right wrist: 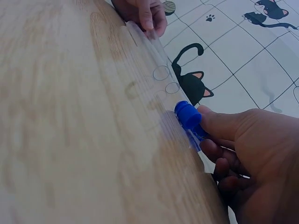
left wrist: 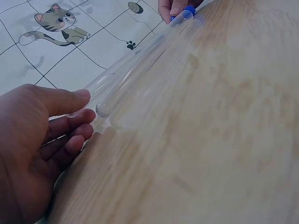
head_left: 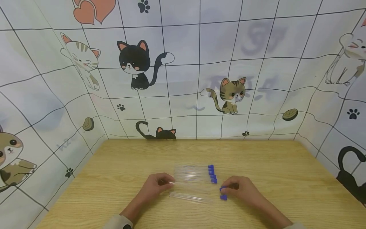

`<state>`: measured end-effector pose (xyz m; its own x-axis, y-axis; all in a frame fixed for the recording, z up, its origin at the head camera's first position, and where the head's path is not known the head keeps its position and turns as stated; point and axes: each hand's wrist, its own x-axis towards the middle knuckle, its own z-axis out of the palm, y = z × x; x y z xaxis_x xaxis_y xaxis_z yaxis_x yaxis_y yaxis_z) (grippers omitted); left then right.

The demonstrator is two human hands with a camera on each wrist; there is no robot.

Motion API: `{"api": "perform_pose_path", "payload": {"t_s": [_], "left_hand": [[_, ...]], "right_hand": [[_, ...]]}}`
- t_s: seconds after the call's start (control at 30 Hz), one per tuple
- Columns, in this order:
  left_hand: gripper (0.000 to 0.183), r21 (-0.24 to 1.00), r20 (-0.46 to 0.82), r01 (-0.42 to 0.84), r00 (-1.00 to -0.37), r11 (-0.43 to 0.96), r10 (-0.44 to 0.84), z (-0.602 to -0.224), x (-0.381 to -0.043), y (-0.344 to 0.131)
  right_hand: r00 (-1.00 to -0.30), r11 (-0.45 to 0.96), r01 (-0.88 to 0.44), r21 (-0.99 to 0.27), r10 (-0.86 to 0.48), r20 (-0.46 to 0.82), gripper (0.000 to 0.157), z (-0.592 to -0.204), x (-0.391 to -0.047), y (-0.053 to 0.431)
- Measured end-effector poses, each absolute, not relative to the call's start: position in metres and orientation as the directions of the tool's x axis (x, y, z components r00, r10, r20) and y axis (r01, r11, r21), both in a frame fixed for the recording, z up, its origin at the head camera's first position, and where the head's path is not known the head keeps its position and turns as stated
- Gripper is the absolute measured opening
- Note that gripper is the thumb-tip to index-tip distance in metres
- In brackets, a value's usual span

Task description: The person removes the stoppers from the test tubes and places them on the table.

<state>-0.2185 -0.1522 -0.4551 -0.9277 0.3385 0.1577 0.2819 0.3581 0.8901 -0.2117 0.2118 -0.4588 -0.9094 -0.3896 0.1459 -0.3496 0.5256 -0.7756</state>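
Between thumb and fingertips, my left hand [head_left: 154, 187] pinches the rounded end of a clear test tube [head_left: 190, 185], which points right. My right hand [head_left: 243, 190] pinches a small blue cap [head_left: 222, 189], a short gap away from that tube's other end. A second blue cap [head_left: 223, 197] lies loose on the table just below the right fingertips. Near the right thumb, the right wrist view shows a blue cap [right wrist: 188, 115]; whether it is the held or the loose one, I cannot tell. Nearer to me, clear uncapped tubes [head_left: 191, 197] lie together; their exact number is unclear.
Behind the held tube, several clear tubes [head_left: 188, 173] lie side by side, blue caps [head_left: 212, 172] on their right ends. All this sits on a wood-grain table [head_left: 128, 156]. White grid sheeting [head_left: 186, 79] with cartoon cats stands along the back and both sides.
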Motion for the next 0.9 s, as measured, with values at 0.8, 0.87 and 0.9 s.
{"api": "perform_pose_path", "payload": {"t_s": [0.8,0.87,0.9], "left_hand": [[0.012,0.823,0.19,0.372,-0.893,0.429,0.409,-0.434,-0.205,-0.148],[0.012,0.824,0.184,0.366,-0.895,0.432,0.406,-0.434,-0.205,-0.147],[0.012,0.824,0.182,0.363,-0.896,0.434,0.404,-0.434,-0.205,-0.147]], "right_hand": [[-0.912,0.536,-0.346,-0.77,-0.387,0.14,0.018,-0.454,-0.209,0.208],[-0.91,0.536,-0.352,-0.768,-0.389,0.145,0.019,-0.454,-0.209,0.208],[-0.907,0.535,-0.359,-0.765,-0.392,0.151,0.019,-0.454,-0.209,0.208]]}}
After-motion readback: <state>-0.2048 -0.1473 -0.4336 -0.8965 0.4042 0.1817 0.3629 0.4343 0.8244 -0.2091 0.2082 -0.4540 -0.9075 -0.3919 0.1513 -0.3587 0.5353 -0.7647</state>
